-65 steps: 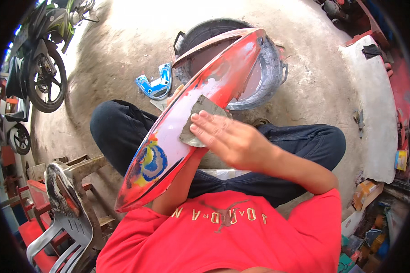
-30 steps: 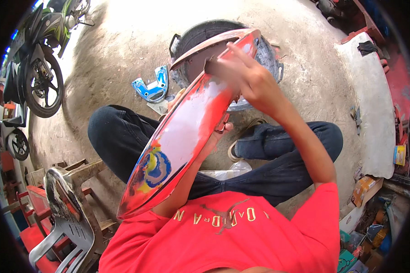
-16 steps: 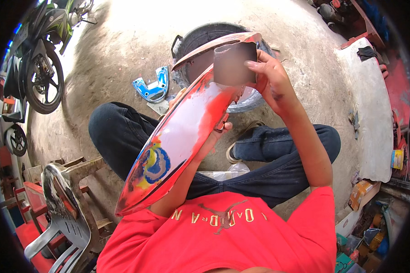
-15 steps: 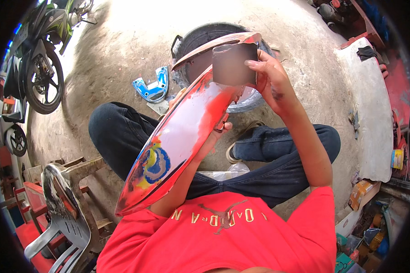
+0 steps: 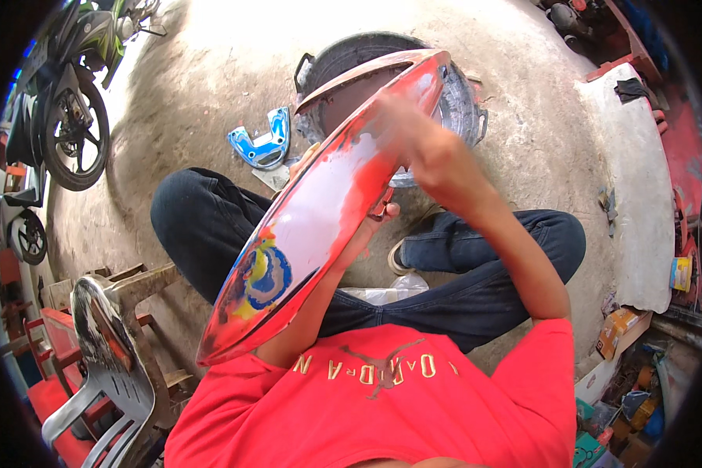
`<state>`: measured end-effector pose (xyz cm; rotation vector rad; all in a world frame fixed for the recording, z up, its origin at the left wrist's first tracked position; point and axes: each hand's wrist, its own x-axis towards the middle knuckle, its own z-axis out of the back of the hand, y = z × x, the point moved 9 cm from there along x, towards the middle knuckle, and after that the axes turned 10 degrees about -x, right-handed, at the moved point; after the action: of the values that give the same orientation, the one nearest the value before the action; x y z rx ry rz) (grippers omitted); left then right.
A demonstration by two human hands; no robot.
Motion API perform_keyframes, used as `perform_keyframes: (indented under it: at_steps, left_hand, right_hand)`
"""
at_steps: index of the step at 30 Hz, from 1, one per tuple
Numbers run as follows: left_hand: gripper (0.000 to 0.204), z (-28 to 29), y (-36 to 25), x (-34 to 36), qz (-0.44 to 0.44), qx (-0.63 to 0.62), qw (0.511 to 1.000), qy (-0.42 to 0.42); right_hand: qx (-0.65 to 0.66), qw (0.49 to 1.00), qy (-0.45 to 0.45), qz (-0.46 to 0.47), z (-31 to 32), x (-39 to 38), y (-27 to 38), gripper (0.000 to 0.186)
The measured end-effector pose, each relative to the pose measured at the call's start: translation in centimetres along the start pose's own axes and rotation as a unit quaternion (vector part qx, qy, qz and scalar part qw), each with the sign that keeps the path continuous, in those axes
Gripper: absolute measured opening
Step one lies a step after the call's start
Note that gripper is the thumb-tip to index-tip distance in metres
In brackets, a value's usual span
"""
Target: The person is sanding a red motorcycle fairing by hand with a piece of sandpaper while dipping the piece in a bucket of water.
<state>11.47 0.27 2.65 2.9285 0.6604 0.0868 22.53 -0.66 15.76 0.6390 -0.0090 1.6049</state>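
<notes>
A long curved vehicle body panel (image 5: 316,210), red with whitish sanded areas and ringed patches of blue and yellow, slants across my lap. My left hand (image 5: 373,228) grips it from below, its fingers curled at the right edge and also partly showing beyond the far edge. My right hand (image 5: 438,160) is pressed on the upper part of the panel, its fingertips smeared by motion. A greyish blur under those fingers matches the dark sheet of sandpaper (image 5: 390,125) seen a moment earlier. The panel's upper end reaches over a black basin (image 5: 469,105) of murky liquid.
A blue-and-white U-shaped part (image 5: 261,148) lies on the concrete floor left of the basin. Motorcycles (image 5: 74,129) stand at the far left, with a worn chair (image 5: 125,382) nearer. On the right are a pale slab (image 5: 636,195) and a cardboard box (image 5: 622,331).
My right hand has come down from holding the dark sheet up flat to rubbing on the panel, and the panel's upper end is now uncovered. My left hand keeps its grip.
</notes>
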Motion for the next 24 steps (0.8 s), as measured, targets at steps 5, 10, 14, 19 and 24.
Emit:
perform_keyframes:
  at_steps: [5,10,14,19,24]
  left_hand:
    - [0.041,0.8,-0.7,-1.2,-0.152,0.005,0.957,-0.248]
    - [0.053,0.4,0.2,0.1,0.077,-0.074,0.970,0.219]
    - [0.045,2.8,-1.6,-1.4,-0.154,0.078,0.971,-0.167]
    - [0.041,0.6,0.2,0.0,0.025,0.067,0.995,0.076]
    - [0.060,3.3,-1.1,-1.0,-0.127,-0.048,0.983,-0.123]
  right_hand:
    - [0.050,0.993,0.069,0.080,-2.8,-2.2,4.7,0.076]
    - [0.053,0.996,0.068,0.005,-3.1,-1.3,0.2,0.071]
    - [0.038,0.989,0.095,0.104,-2.8,-1.1,6.3,0.069]
    - [0.027,0.998,0.056,-0.023,-3.1,0.4,-2.6,0.064]
    - [0.022,0.991,0.055,0.122,-2.9,-0.9,6.2,0.081]
